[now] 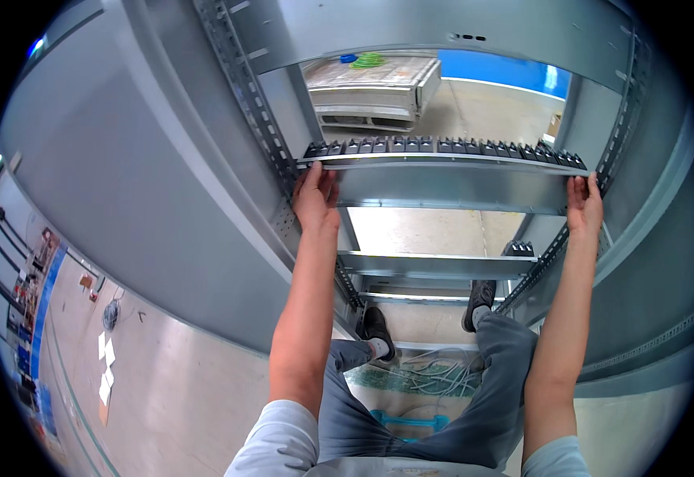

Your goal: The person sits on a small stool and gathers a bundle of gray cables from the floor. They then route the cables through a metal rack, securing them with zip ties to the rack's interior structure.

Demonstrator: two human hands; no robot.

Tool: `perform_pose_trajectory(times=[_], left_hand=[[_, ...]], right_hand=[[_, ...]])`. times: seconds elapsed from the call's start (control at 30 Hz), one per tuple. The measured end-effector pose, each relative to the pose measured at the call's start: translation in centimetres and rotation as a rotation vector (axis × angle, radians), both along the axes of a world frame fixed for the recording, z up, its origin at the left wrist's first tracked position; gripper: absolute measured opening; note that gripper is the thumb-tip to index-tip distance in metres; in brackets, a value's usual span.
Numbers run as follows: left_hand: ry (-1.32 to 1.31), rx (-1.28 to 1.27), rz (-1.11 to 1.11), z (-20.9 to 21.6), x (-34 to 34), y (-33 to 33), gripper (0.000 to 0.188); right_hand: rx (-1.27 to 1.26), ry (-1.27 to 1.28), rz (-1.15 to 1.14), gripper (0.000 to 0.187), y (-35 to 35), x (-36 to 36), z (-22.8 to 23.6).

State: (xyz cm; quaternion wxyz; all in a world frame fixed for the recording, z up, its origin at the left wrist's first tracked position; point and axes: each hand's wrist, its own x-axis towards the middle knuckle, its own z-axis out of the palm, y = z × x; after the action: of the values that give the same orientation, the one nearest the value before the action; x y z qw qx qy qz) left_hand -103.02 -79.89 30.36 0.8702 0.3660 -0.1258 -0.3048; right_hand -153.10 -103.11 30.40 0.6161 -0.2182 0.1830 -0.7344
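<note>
In front of me a long grey metal mounting plate (pixel 450 184) spans the inside of a metal cabinet. Along its upper edge runs a row of several black blocks (pixel 434 146), which look like terminal blocks or small breakers. My left hand (pixel 316 200) grips the plate's left end, thumb near the top edge, beside the slotted left upright (pixel 253 89). At the other end my right hand (pixel 585 208) has its fingers closed on the plate, close to the slotted right upright (pixel 627 111). Whatever the fingers touch behind the plate is hidden.
A lower crossbar (pixel 434 265) carries a few black blocks (pixel 519 249) at its right. Loose grey cable (pixel 442 374) and a turquoise object (pixel 410 419) lie below, near my legs. A large cabinet panel (pixel 148 183) stands left. Beyond the frame is a low platform (pixel 371 99).
</note>
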Motion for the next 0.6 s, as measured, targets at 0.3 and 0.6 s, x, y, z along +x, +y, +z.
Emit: perform_pose_trajectory(times=[0.3,0.6], left_hand=[[0.038,-0.062,-0.138,0.3,2.8,0.6,0.014],[0.047,-0.079,-0.118,1.0,2.0,0.3,0.014]], right_hand=[[-0.017,0.065,-0.207,0.014,3.1,3.6,1.8],[-0.033,-0.035,-0.236,0.017,4.3,4.5,1.6]])
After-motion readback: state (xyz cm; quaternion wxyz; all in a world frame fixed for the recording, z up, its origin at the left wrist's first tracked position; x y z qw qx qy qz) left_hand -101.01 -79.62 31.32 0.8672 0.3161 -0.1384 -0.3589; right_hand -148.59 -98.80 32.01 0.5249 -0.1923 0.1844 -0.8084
